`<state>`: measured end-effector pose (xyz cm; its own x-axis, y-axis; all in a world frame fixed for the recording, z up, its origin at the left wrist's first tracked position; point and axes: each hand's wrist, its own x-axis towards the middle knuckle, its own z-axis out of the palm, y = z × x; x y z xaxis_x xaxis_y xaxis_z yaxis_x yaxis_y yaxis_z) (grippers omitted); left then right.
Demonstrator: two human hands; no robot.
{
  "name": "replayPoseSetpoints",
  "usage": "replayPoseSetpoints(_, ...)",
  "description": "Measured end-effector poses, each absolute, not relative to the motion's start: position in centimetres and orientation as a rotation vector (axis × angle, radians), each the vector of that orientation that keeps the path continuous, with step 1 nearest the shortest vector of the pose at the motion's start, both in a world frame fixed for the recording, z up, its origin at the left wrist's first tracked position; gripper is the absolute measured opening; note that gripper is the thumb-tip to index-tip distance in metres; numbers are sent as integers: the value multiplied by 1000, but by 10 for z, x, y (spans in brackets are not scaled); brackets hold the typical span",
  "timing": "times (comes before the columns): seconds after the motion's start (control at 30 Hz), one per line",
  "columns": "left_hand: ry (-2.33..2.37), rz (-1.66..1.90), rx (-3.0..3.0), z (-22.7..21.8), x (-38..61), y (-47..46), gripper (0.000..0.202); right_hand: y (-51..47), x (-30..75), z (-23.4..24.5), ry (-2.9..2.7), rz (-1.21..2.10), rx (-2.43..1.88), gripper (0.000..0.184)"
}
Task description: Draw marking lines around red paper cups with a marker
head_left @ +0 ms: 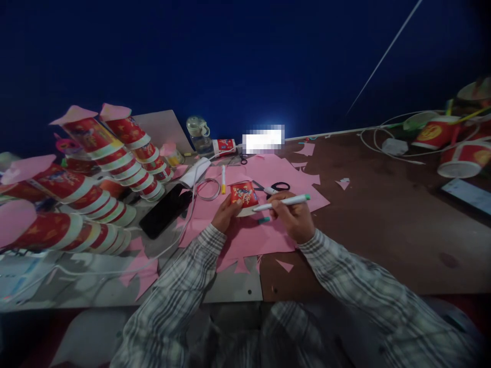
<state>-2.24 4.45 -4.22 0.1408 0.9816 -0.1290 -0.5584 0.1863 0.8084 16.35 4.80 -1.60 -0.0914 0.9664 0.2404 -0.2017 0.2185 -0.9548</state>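
Observation:
My left hand [227, 210] is closed around the side of a red paper cup [244, 194] with a printed pattern and a pale rim. The cup is held tilted over the pink paper [268, 237]. In my right hand [293, 217] is a white marker [286, 202] with a green end, gripped like a pen. Its tip points left and meets or nearly meets the pale rim; I cannot tell which. A small teal cap [264, 221] lies on the paper just below the cup. Behind my right hand are black-handled scissors [281, 186].
Stacked red cups with pink cone tops [126, 171] stand and lean at the left. A black phone [164, 212], a yellow-capped marker [223, 180], a clear bottle [199, 135] and a white cable [172, 245] lie nearby. More cups [437, 134] and another phone [468, 199] are at the right.

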Motion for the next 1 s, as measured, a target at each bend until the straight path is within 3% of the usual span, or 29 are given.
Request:
replayPoseSetpoints(0.57,786,1270,624,-41,-24,44,48,59,159,-16,-769,1665,-828,36)
replayPoseSetpoints(1.0,805,1280,653,-42,-22,44,52,60,157,-22,-793,1593,-849,38)
